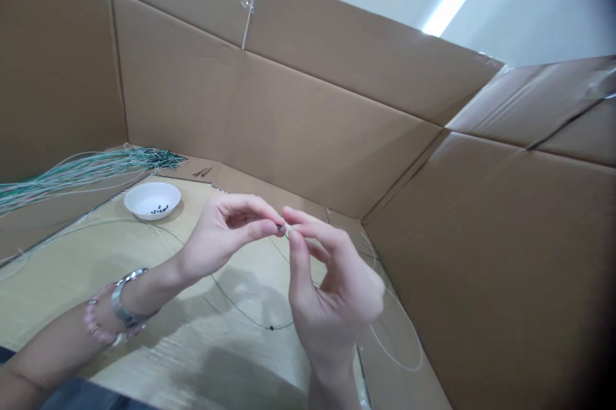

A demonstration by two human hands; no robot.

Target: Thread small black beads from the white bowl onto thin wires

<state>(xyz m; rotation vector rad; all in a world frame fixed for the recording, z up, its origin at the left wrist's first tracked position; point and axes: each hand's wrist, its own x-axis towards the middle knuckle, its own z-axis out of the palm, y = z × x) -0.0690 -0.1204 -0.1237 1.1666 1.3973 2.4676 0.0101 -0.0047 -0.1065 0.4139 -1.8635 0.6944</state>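
Nearest, the right hand pinches a small pale piece between thumb and fingers; the left hand — a silver band and pink beaded bracelet at its wrist — grips a small black piece just beside it. Beneath, a thin green wire with a black bead curves over the tabletop. Farther, at left, a white bowl holds black bits; beyond lie bundled green and white wires — then cardboard walls.
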